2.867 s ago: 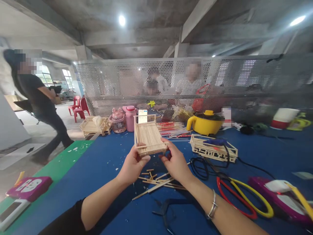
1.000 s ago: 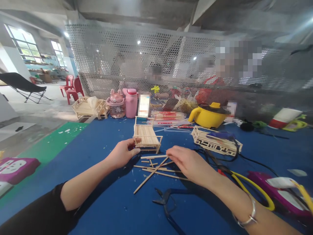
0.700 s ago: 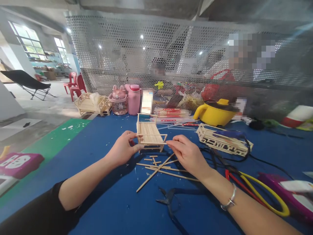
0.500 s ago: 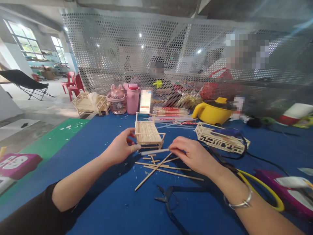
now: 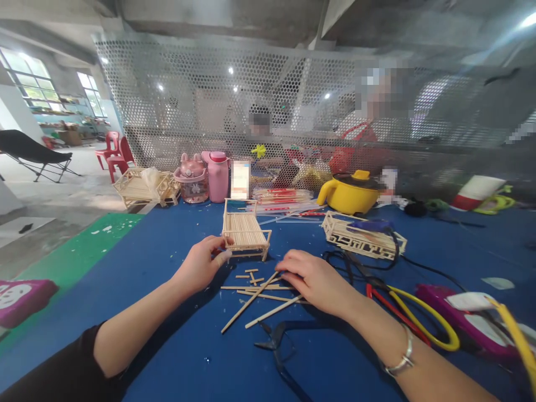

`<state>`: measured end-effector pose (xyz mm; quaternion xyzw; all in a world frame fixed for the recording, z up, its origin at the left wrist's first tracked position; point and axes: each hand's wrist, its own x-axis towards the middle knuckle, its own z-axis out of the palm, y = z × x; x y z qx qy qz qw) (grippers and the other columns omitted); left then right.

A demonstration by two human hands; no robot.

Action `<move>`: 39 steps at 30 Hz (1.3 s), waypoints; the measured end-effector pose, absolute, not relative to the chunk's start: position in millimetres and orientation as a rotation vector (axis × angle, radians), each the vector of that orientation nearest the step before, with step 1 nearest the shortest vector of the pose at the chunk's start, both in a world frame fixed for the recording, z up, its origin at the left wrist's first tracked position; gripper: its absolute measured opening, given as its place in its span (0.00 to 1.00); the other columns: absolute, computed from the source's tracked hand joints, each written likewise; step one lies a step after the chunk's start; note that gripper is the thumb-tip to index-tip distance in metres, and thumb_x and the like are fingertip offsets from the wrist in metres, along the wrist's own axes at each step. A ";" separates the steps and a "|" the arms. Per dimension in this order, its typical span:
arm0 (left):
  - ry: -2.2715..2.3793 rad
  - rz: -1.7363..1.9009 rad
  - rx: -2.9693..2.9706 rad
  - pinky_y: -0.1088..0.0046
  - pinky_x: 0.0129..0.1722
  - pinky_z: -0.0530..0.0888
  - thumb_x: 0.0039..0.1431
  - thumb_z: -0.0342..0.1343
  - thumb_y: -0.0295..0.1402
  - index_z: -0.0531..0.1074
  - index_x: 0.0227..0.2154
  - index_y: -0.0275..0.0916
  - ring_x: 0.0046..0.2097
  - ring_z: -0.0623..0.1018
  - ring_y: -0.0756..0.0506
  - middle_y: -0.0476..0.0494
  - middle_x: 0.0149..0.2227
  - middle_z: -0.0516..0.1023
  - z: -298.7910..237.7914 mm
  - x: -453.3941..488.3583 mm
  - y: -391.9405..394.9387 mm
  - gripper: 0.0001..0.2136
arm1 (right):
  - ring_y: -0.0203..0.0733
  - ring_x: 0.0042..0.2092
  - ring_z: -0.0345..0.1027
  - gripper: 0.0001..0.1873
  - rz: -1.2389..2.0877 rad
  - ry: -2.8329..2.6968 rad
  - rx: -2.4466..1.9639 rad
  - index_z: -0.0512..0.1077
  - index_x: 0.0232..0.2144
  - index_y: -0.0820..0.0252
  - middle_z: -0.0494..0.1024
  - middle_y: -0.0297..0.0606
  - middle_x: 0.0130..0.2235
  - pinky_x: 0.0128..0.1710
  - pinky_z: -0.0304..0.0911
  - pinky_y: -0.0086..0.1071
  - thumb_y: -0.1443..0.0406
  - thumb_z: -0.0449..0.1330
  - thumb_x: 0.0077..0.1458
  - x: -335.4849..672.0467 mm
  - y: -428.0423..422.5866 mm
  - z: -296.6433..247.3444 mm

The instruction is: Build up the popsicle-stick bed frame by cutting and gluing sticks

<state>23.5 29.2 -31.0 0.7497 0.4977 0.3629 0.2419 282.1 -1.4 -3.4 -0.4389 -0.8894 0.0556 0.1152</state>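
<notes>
A miniature bed built of thin wooden sticks stands upright on the blue tabletop. My left hand is closed at its near left corner, thumb in front and fingers behind. To the right, my right hand reaches down over loose wooden sticks, its fingertips pinched at the upper end of one crossing stick. Another stick lies in front of the pile and runs under that hand. Short cut pieces rest between the bed and the long sticks. Black-handled pliers lie nearest me.
Another stick model stands right, a blue-handled tool on it. Behind are a larger stick model, pink bottle, stick bundles and yellow pot. Cables and yellow-handled pliers lie right. A perforated screen separates other people.
The stick that my right hand held is now down on the table in front of the pile. That hand has lowered onto the other sticks. My left hand stays at the bed's corner.
</notes>
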 end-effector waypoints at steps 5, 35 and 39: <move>1.356 0.967 2.020 0.68 0.39 0.69 0.56 0.49 0.35 0.72 0.42 0.38 0.37 0.74 0.45 0.42 0.38 0.76 -34.8 26.6 30.1 0.13 | 0.40 0.39 0.66 0.09 0.071 -2.706 -1.199 0.75 0.31 0.58 0.75 0.38 0.34 0.38 0.58 0.32 0.69 0.54 0.57 271.4 11.9 -13.7; 1.280 0.942 1.835 0.71 0.44 0.70 0.57 0.48 0.42 0.73 0.40 0.40 0.41 0.76 0.42 0.46 0.38 0.79 -32.5 20.5 41.8 0.15 | 0.43 0.45 0.68 0.17 -0.122 -2.432 -2.172 0.67 0.48 0.62 0.70 0.43 0.49 0.43 0.67 0.41 0.61 0.56 0.58 298.3 186.1 0.4; 1.270 0.954 1.796 0.70 0.48 0.69 0.57 0.49 0.42 0.74 0.41 0.42 0.45 0.76 0.42 0.45 0.42 0.79 -37.2 22.0 45.2 0.15 | 0.43 0.46 0.68 0.18 -0.294 -2.381 -2.106 0.66 0.49 0.62 0.70 0.43 0.50 0.44 0.66 0.42 0.61 0.56 0.58 297.7 212.8 1.7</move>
